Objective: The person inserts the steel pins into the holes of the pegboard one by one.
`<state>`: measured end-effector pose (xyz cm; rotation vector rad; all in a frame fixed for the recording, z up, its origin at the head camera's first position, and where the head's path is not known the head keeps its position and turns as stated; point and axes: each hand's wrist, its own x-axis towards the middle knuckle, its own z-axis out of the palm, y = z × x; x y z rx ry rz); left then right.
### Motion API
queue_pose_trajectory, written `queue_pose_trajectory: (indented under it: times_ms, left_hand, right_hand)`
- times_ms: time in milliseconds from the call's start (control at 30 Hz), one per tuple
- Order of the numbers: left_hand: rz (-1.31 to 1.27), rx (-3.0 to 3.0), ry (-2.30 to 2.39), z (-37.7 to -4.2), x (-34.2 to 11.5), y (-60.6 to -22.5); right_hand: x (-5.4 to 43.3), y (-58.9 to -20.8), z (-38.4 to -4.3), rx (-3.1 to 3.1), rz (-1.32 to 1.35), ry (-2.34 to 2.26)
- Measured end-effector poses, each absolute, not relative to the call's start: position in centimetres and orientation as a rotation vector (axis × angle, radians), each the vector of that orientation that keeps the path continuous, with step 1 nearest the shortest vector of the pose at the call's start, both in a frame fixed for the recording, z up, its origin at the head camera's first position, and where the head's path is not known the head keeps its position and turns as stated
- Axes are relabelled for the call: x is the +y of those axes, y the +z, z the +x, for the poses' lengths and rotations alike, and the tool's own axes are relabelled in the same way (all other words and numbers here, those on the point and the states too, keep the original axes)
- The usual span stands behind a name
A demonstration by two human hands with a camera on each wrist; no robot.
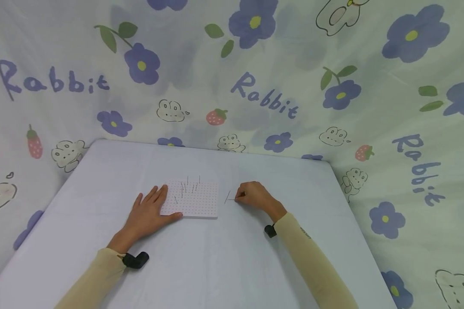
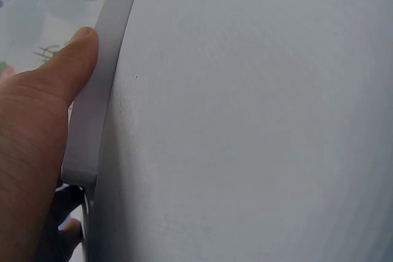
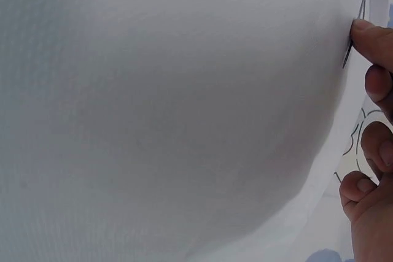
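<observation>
A white board with rows of small holes (image 1: 197, 206) lies on the table, and several thin dark metal pins (image 1: 182, 189) stick up from its left and back part. My left hand (image 1: 147, 214) rests at the board's left side, fingers spread and straight, with the thumb along its front edge; the left wrist view shows that thumb (image 2: 77, 59) against the board's side. To the right of the board, my right hand (image 1: 253, 195) pinches a thin metal pin (image 3: 347, 55) between thumb and fingertips, close to the tabletop. One more pin (image 1: 227, 198) lies just left of those fingertips.
A white cloth covers the table (image 1: 216, 266). Behind it and at both sides hangs a curtain (image 1: 193, 81) printed with flowers, rabbits and lettering. Each wrist carries a small black camera (image 1: 136, 260).
</observation>
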<state>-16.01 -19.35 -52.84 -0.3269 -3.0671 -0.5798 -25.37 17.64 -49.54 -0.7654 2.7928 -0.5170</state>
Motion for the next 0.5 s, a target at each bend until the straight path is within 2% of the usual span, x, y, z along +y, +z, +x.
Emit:
queue_pose_trajectory:
  times_ms: [500]
  left_hand:
    - [-0.327,-3.067,-0.583,-15.99,-19.18,-52.63]
  right_hand:
    - [17.43,-48.81,-25.14,2.813,-0.783,-0.517]
